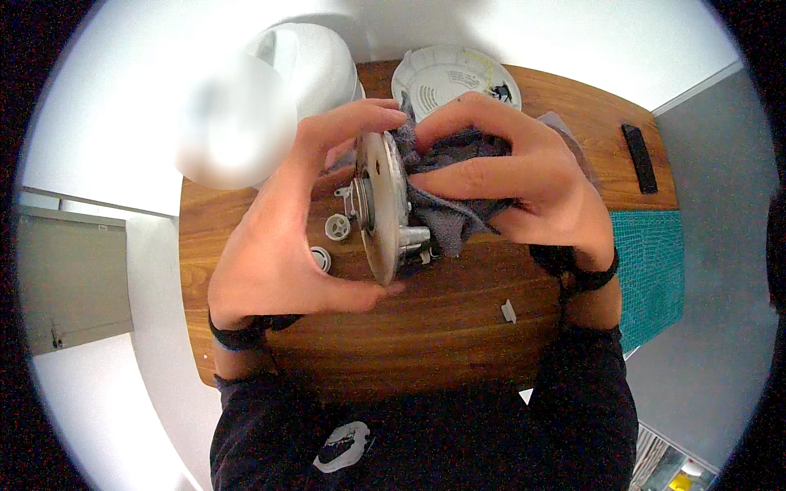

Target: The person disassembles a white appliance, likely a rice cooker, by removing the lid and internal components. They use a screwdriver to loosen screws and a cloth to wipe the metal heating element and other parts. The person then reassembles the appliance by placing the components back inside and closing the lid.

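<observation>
Above the table I hold a round metal plate [381,221] on edge; it looks like an appliance heating plate, with a raised hub on one face and metal posts on the other. My left hand [266,229] grips its rim, fingers at the top and thumb at the bottom. A grey cloth [454,225] is bunched in my right hand [524,176], pinched between thumb and fingers. The cloth lies against the post side of the plate. Below, near my left hand, two small round whitish parts [336,227] rest on the table.
The wooden table [458,352] also bears a white rounded appliance body [315,74] at the back left and a round white cover [438,74] with wires. A small white piece [509,311] lies near my right wrist. To the right are a black bar-shaped object [640,159] and a green cutting mat [648,274].
</observation>
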Motion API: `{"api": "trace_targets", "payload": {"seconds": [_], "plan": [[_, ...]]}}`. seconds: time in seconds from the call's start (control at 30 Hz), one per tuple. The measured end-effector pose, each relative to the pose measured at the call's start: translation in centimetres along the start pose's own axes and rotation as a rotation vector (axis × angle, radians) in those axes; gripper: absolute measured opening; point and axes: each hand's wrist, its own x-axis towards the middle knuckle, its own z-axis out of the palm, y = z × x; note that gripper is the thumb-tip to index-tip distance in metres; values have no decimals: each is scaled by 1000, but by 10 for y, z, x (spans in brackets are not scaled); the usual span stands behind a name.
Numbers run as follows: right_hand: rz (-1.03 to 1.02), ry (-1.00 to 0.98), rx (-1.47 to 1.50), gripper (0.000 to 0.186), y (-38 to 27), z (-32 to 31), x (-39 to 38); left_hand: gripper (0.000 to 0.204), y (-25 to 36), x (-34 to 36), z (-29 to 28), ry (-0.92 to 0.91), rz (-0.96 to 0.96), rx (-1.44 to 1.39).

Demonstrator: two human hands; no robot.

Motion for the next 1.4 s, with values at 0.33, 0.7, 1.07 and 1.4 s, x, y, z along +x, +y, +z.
{"api": "trace_targets", "payload": {"seconds": [0.33,0.7,1.07,1.4], "plan": [[199,-40,-56,65,2,8,-7,127,-8,1,9,79,-7,-75],[-23,11,31,47,8,3,-6,132,2,11,7,148,-254,-361],[277,-26,173,62,7,16,-16,135,-12,4,8,37,77,-135],[158,56,-80,68,1,18,-9,149,-10,-4,-2,-139,88,71]]}}
